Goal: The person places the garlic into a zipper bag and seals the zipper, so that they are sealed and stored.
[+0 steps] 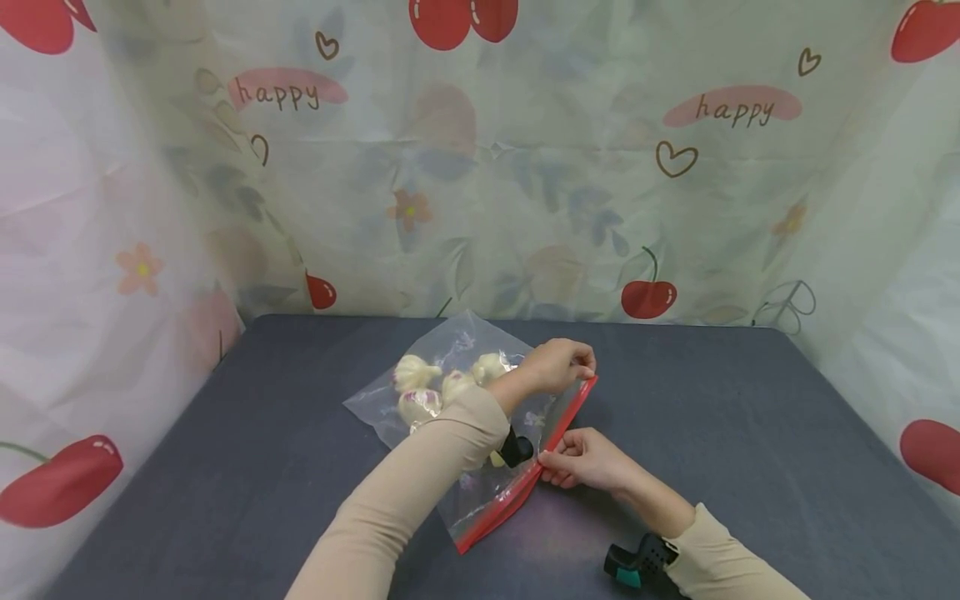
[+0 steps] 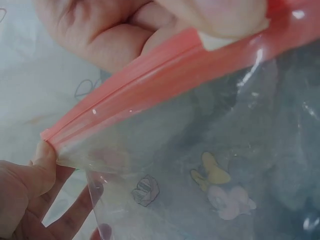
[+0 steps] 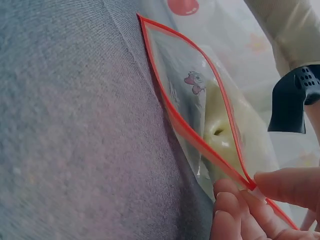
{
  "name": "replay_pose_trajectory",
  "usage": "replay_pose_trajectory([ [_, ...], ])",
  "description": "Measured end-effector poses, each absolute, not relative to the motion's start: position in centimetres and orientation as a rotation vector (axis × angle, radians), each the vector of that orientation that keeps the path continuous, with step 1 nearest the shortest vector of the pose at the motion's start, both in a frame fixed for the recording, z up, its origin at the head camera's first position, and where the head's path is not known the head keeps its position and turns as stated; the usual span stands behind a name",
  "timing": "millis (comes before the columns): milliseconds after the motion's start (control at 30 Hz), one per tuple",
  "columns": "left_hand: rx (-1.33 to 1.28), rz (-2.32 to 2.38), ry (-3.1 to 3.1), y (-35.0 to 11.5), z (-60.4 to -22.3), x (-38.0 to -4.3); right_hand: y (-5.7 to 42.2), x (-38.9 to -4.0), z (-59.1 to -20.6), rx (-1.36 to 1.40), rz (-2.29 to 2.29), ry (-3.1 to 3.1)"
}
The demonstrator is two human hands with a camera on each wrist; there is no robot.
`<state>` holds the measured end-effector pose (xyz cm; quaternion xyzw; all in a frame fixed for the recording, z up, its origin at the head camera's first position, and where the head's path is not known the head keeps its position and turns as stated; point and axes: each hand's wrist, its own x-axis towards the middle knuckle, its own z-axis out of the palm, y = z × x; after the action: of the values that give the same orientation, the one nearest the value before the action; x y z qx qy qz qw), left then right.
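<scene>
A clear zip bag (image 1: 467, 335) with a red seal strip (image 1: 491, 518) lies aslant on the table, several pale garlic bulbs (image 1: 415, 373) inside. My left hand (image 1: 557, 367) pinches the far end of the strip between thumb and fingers. Midway along it, my right hand (image 1: 588, 460) pinches the small white slider (image 3: 258, 193). From the slider to the near corner the mouth gapes, and a garlic bulb (image 3: 222, 137) shows through it in the right wrist view. Between my hands the strip runs together as one band. The left forearm crosses over the bag and hides part of it.
The dark grey cloth-covered table (image 1: 247, 467) spreads around the bag. A patterned curtain (image 1: 495, 192) stands behind and at both sides. A black wrist device (image 1: 641, 562) sits at the right wrist; another black device (image 1: 516, 448) at the left wrist overlaps the bag.
</scene>
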<state>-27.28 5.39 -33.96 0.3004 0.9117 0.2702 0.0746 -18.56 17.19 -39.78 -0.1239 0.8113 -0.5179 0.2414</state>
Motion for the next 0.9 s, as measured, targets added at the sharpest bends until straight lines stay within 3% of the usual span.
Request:
replay_pose_trajectory([
  [900,0.876,0.835,2.736,5.3,-33.8,-27.5,15.9,-17.7,-40.8,-0.347,-1.417,2.12],
])
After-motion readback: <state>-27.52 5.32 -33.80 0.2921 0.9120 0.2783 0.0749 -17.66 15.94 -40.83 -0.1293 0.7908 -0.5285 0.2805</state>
